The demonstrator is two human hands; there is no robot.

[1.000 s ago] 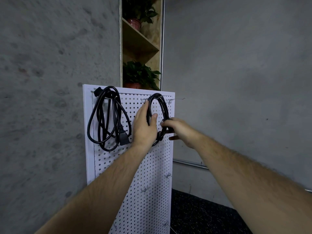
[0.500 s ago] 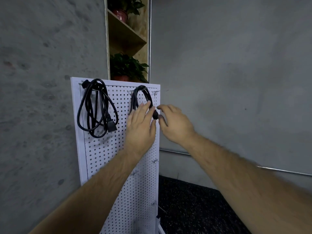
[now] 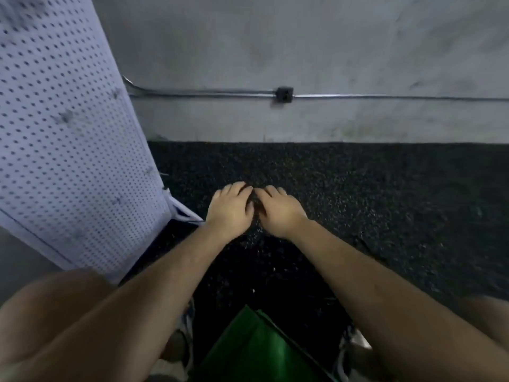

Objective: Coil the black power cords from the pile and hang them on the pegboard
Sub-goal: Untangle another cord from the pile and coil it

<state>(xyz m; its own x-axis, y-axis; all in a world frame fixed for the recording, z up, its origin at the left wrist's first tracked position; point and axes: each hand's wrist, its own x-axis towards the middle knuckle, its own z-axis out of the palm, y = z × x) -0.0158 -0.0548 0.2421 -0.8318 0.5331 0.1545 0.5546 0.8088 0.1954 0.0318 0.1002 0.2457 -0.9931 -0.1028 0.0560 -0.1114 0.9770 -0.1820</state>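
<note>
While both hands reach down side by side over the dark speckled floor (image 3: 385, 202), neither one holds a cord. The left hand (image 3: 230, 210) and the right hand (image 3: 279, 213) nearly touch at the fingertips, and their fingers are loose and slightly bent with nothing between them.

No black power cord or pile shows in this view. The lower part of the white pegboard (image 3: 68, 150) leans along the floor's left edge, and its few small hooks (image 3: 66, 116) are bare.

I judge this to be the step between cords, with the person bending to fetch another one. The next move calls for finding the pile, which may lie out of sight near the green object (image 3: 256, 351) at the bottom edge, and taking up one end to start a coil.

No brand, label or writing can be read. The frame is blurred, and the dark box (image 3: 284, 94) on the wall conduit (image 3: 192, 92) shows no markings.
</note>
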